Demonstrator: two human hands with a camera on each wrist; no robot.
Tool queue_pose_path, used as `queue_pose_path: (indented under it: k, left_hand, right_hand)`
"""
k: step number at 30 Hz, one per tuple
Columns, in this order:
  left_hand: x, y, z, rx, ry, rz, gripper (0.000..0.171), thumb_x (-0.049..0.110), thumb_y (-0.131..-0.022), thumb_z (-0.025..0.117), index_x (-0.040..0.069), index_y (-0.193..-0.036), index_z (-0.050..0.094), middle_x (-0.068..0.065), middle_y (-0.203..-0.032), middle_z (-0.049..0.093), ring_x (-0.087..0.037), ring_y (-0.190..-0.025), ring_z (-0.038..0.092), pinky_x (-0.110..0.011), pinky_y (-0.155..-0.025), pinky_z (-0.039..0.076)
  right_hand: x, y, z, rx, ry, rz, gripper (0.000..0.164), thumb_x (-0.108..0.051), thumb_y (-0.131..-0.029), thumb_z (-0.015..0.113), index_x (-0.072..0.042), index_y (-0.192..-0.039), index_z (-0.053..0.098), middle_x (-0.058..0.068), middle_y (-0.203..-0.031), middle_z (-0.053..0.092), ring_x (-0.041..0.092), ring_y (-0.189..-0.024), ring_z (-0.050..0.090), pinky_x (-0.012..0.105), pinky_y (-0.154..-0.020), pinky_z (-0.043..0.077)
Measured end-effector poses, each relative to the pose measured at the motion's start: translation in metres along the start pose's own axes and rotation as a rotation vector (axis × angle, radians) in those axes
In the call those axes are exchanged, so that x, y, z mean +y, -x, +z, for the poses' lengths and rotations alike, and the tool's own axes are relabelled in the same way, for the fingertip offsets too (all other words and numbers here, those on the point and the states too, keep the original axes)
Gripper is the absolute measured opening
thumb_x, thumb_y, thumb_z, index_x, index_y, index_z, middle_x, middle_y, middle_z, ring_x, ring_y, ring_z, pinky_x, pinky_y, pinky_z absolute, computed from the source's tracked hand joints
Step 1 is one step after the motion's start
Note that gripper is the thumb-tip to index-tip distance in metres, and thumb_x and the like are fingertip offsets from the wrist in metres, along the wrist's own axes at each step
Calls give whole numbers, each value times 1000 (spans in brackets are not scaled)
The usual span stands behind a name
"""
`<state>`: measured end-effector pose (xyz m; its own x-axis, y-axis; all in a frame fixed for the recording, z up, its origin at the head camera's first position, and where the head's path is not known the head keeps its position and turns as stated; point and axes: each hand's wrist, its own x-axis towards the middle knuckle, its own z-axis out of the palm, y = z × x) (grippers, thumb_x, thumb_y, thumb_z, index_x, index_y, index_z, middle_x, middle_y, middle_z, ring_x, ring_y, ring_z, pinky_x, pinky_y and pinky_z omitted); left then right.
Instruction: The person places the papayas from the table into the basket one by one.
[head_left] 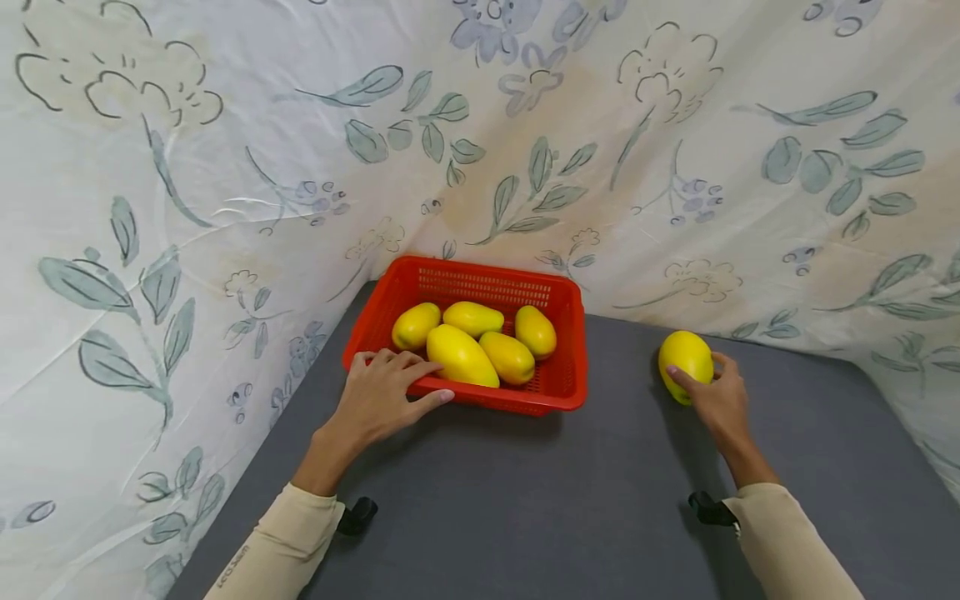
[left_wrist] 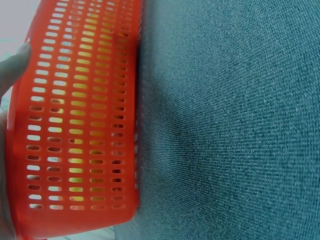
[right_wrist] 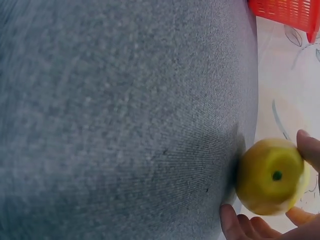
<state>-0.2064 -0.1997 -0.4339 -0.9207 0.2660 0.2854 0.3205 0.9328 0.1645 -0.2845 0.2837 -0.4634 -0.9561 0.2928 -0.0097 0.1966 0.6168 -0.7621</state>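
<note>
A red plastic basket (head_left: pixel 564 358) with slotted walls holds several yellow mangoes (head_left: pixel 462 356). My left hand (head_left: pixel 386 392) grips its near left rim, fingers over the edge and thumb along the outer front. The left wrist view shows the thumb (left_wrist: pixel 16 65) by the rim and yellow through the slots of the basket (left_wrist: pixel 75 125). Off to the right, my right hand (head_left: pixel 716 402) holds another yellow mango (head_left: pixel 686 362) between thumb and fingers. A green stem spot shows on that mango (right_wrist: pixel 272 175) in the right wrist view; whether it touches the cloth, I cannot tell.
Dark grey cloth (head_left: pixel 585 500) covers the table. White floral fabric (head_left: pixel 525 167) hangs behind it and along the left side. The basket stands close to the back fabric. Black straps (head_left: pixel 358 517) sit at both wrists.
</note>
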Motion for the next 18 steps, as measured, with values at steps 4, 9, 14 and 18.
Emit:
queue_pose_path:
  k: [4, 9, 14, 18]
  left_hand:
    - [0, 0, 0, -2, -3, -3, 62, 76, -86, 42, 36, -129, 62, -2, -128, 61, -29, -113, 51, -53, -96, 29]
    - [1, 0, 0, 0, -5, -6, 61, 75, -86, 43, 36, -129, 62, -2, -127, 61, -29, -113, 51, -54, -96, 29]
    - [2, 0, 0, 4, -6, -6, 61, 75, -86, 43, 36, -129, 63, -2, -127, 62, -29, -113, 51, -54, -96, 29]
    - [2, 0, -1, 9, -1, -5, 61, 75, -86, 43, 36, -129, 63, -2, -127, 62, -29, -113, 51, -54, -95, 29]
  right_hand:
    - [-2, 0, 1, -5, -14, 17, 95, -52, -89, 64, -7, -155, 12, 34, -146, 32, 48, -124, 41, 57, -95, 43]
    - [-3, 2, 0, -9, -22, 28, 90, -45, -91, 64, -8, -155, 14, 33, -148, 31, 48, -126, 40, 58, -96, 42]
    - [-2, 6, -1, -8, -29, 40, 87, -43, -92, 63, -8, -155, 14, 32, -149, 30, 48, -127, 39, 60, -98, 40]
    - [0, 10, -3, -4, -28, 33, 86, -43, -92, 62, -7, -154, 15, 33, -149, 30, 48, -126, 39, 60, -98, 40]
